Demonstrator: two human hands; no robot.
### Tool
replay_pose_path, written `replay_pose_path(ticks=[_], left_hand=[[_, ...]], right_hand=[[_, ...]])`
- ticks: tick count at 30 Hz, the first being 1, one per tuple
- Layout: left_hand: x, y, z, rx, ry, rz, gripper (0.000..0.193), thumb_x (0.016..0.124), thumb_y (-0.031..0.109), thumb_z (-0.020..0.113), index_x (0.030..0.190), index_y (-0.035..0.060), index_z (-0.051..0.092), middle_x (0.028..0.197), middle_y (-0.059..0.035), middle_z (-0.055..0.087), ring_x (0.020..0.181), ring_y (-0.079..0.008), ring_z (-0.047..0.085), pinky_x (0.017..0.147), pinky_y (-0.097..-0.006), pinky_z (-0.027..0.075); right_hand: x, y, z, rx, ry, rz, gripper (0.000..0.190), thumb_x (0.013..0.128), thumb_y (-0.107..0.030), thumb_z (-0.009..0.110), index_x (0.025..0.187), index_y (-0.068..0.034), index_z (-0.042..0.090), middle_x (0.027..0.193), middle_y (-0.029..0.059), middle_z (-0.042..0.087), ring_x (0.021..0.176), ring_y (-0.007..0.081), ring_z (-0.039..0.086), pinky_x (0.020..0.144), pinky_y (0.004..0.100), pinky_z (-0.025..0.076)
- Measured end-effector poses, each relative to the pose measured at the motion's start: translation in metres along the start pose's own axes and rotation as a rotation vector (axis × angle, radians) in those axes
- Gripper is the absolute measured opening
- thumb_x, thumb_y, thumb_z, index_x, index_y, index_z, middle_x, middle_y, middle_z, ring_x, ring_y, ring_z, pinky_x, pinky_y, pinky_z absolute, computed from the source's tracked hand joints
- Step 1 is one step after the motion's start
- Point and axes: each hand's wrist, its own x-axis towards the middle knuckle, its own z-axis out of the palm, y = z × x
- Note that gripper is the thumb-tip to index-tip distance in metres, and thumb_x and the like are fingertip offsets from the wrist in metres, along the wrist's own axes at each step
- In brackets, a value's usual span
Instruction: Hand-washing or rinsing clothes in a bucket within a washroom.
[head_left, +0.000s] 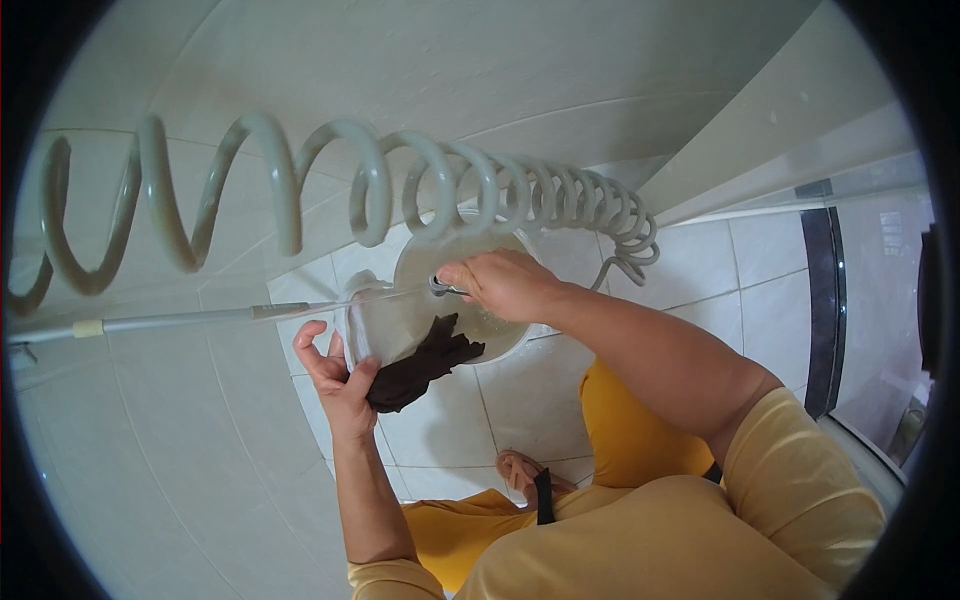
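My left hand grips the edge of a white item, perhaps a tub or a basin, with a dark wet-looking cloth under the thumb. The cloth hangs down to the right, over the near side of a round white bucket on the floor. Above the bucket, my right hand is closed around a small metal spray nozzle, its head facing left. A thin bright line, apparently a water jet, runs from it towards the white item. The bucket seems to hold cloudy water.
A coiled pale plastic hose crosses above the bucket. At the left, a metal pole runs along the pale wall. White tiles cover the floor, with a dark threshold strip at the right. My sandalled foot is below the bucket.
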Motion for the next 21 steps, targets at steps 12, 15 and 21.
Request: replay_pose_path(ticks=[12,15,21], left_hand=[[0.000,0.005,0.000,-0.045,0.054,-0.003,0.068,0.066,-0.013,0.053,0.120,0.0192,0.029,0.120,-0.0207,0.043,0.104,-0.0256,0.051,0.084,-0.0330,0.048],[0.002,0.006,-0.002,-0.055,0.062,-0.035,0.068,0.066,-0.013,0.053,0.121,0.0190,0.029,0.120,-0.0206,0.043,0.104,-0.0258,0.051,0.084,-0.0328,0.048],[0.001,0.014,0.003,0.013,0.043,-0.019,0.069,0.065,-0.013,0.053,0.122,0.0190,0.029,0.122,-0.0211,0.044,0.106,-0.0258,0.050,0.086,-0.0331,0.046]], right_hand=[[-0.014,-0.019,-0.006,0.372,-0.006,-0.066,0.063,0.093,-0.056,0.029,0.073,-0.002,0.055,0.060,0.0078,0.052,0.058,0.0222,0.050,0.060,0.0362,0.040],[-0.015,-0.020,-0.007,0.428,0.026,-0.130,0.064,0.092,-0.057,0.029,0.071,-0.002,0.053,0.056,0.0049,0.045,0.055,0.0162,0.044,0.056,0.0318,0.037],[-0.006,-0.005,-0.013,0.027,-0.069,0.007,0.064,0.093,-0.054,0.029,0.079,0.000,0.061,0.067,0.0124,0.062,0.071,0.0292,0.059,0.072,0.0402,0.044]])
